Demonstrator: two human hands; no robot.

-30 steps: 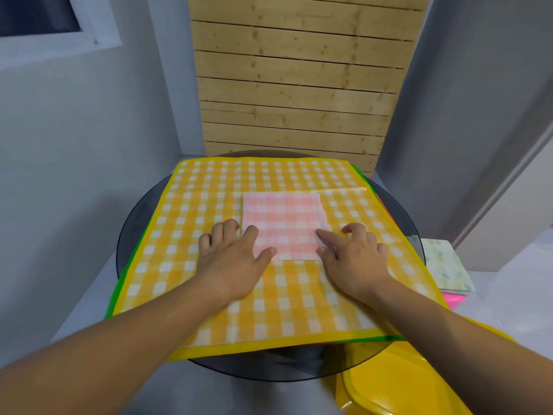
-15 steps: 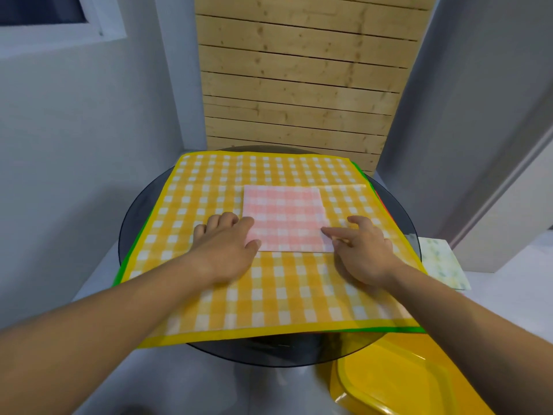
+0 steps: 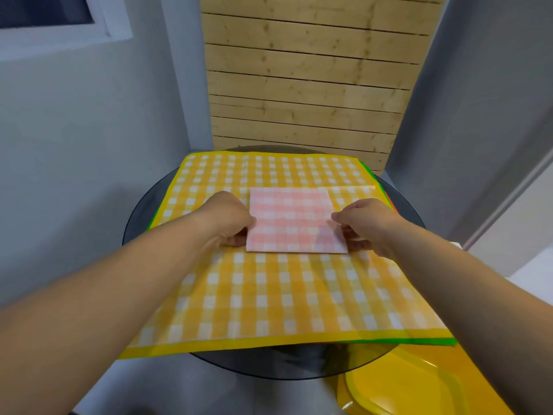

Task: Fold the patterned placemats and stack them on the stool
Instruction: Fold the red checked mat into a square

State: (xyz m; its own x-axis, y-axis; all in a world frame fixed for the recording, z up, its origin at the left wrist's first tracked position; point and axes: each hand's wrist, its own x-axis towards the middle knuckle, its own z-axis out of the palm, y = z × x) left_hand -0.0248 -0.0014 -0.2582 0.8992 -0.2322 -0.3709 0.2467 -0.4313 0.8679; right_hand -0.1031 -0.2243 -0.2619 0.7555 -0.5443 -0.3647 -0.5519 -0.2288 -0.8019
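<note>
My left hand [image 3: 230, 218] pinches pink placemat [image 3: 294, 220] left edge | right hand [image 3: 366, 223] pinches its right | yellow stool [image 3: 404, 387] below-right, nearer right hand

1. Pinched between the left hand [image 3: 227, 218] and right hand [image 3: 368, 223], the folded pink checked placemat [image 3: 291, 220] looks thin and matt; paper or cloth, cannot tell.
2. Under the grip, the yellow checked placemat [image 3: 269, 295] is thin, faintly creased, with a slight sheen.
3. Beneath that, the round table [image 3: 269, 363] is dark, smooth, glossy glass.
4. Nearer than the grip and to its right, the yellow stool [image 3: 404, 387] is glossy plastic.
5. Beyond the grip, the wall panel [image 3: 308, 85] is pale, knotty, matt wood.
</note>
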